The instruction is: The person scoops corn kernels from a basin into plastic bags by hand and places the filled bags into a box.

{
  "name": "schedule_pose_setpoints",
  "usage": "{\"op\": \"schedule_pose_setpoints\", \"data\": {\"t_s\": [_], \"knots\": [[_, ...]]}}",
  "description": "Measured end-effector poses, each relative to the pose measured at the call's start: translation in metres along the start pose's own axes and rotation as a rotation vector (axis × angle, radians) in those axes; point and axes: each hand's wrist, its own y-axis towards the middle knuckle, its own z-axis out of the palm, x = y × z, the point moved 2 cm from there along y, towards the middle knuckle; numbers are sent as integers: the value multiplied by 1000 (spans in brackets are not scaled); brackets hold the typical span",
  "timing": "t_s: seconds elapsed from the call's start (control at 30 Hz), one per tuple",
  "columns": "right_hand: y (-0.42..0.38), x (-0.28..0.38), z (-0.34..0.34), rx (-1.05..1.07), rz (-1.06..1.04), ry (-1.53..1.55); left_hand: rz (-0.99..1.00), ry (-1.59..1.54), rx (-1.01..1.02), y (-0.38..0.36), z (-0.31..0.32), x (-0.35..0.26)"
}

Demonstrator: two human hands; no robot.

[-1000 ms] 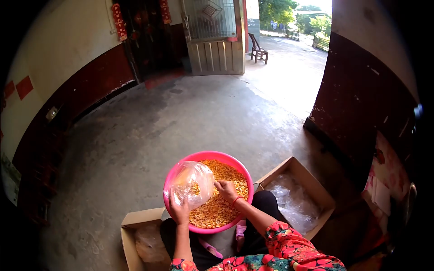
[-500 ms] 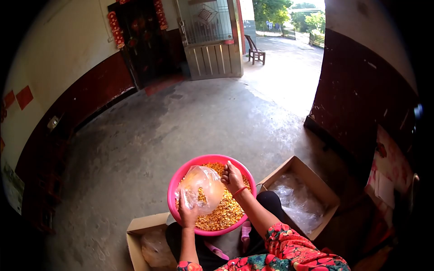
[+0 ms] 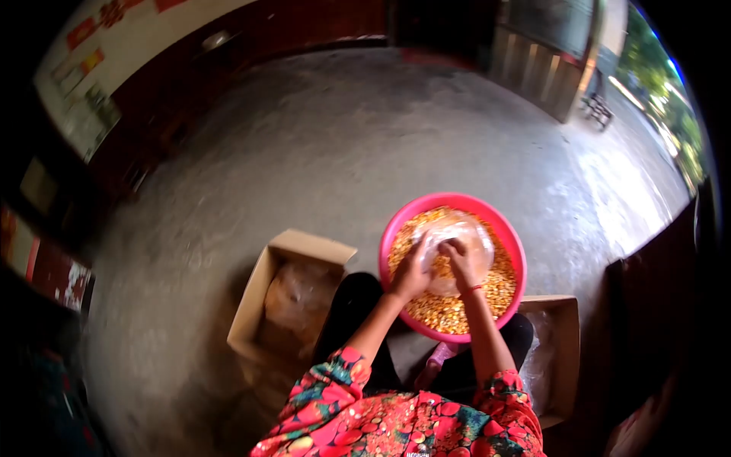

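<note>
In the head view, a pink basin (image 3: 520,259) full of yellow corn kernels (image 3: 449,320) stands in front of my knees. A clear plastic bag (image 3: 474,236) is over the kernels, with some kernels visible through it. My left hand (image 3: 411,274) grips the bag's near left side, its fingers closed on the film. My right hand (image 3: 461,266), with a red band at the wrist, is closed at the middle of the bag. Whether its fingers pinch film or kernels is hidden.
A cardboard box (image 3: 247,312) with a plastic-wrapped bundle (image 3: 297,293) stands left of my knees. Another cardboard box (image 3: 565,343) holding clear plastic (image 3: 539,343) is on the right. Grey concrete floor (image 3: 304,152) stretches ahead to a door (image 3: 533,68) and a chair (image 3: 598,110).
The view has turned left and down. My right hand has come from above the basin's right side to the bag. My left hand still holds the bag.
</note>
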Motion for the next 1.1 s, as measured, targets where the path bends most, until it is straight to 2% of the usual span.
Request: {"op": "schedule_pose_setpoints", "data": {"t_s": [0.07,0.1,0.13,0.17,0.2,0.3,0.4,0.47,0.5,0.53,0.6,0.63,0.67,0.73,0.8,0.87,0.93,0.97,1.0,1.07,1.1], "knots": [[-6,-3,-5,49,24,-102,-48,41,-17,-2,9,15],[4,-31,-11,134,-176,51,-126,24,39,-3,5,11],[-4,-14,-17,211,-95,67,-187,-5,105,-1,1,4],[-11,-7,-22,130,60,181,-153,16,70,-1,3,7],[-18,12,-26,126,37,185,-114,33,44,-4,5,9],[-23,20,-53,-187,-217,164,-195,38,56,-1,-2,-1],[-15,-12,-97,-389,-203,311,-210,-2,62,-2,1,3],[-14,-30,-116,-570,-209,161,-179,-2,22,-1,1,3],[-9,-49,-132,-465,-194,18,-175,21,-13,-4,5,8],[-1,-76,-140,-383,-309,-67,-178,22,-10,-5,8,12],[-6,-89,-139,-315,-198,-544,-172,39,-50,-6,11,19],[-13,-77,-124,-294,-238,-720,-181,49,-47,-6,12,21],[-12,-77,-120,-159,-202,-898,-185,49,-45,-6,8,17],[-17,-76,-101,-106,-75,-831,-258,9,13,-5,4,8],[-18,-93,-92,-131,-245,-889,-230,-7,29,-4,-2,0],[-25,-65,-77,-95,-179,-775,-241,24,15,-4,-1,-2],[-25,-66,-77,-60,-167,-753,-173,-32,-29,-5,5,8],[-25,-65,-75,-84,-245,-730,-146,-28,-59,-6,7,12],[-26,-69,-75,-88,-260,-723,-115,-28,-86,-5,9,14],[-23,-95,-82,-113,-163,-620,-181,-61,-47,-2,-5,-7],[-23,-95,-84,-101,-188,-719,-144,-52,-49,-2,-1,-1]]}}
